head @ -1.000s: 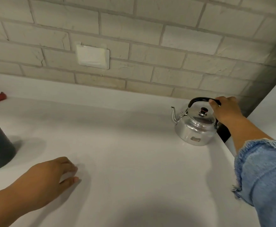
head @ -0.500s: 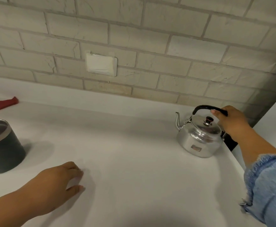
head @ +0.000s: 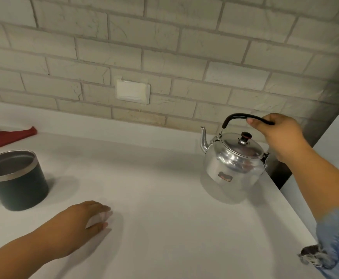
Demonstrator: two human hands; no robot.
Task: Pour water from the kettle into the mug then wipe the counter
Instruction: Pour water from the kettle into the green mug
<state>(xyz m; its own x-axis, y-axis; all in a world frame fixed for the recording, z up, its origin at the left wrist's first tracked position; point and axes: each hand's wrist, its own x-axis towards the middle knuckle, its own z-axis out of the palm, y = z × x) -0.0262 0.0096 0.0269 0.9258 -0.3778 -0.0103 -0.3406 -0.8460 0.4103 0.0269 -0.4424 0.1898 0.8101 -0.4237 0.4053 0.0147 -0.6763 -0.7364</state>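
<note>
The right hand (head: 281,135) was closed around the black handle of the shiny kettle (head: 234,161), which seemed lifted just clear of the white worktop (head: 164,198) at its right end, spout pointing left. The left hand (head: 84,222) rested open, palm down, near a dark mug (head: 16,180) standing well apart from the kettle, a red cloth (head: 5,135) behind it.

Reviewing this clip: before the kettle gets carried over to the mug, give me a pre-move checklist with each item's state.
1. Right hand closed on the kettle handle: ok.
2. Kettle lid seated: ok.
3. Mug upright, mouth open: ok.
4. Counter path between kettle and mug free of objects: ok.
5. Left hand clear of the mug: ok, it rests flat on the counter.
6. Water in the kettle: cannot tell.
</note>
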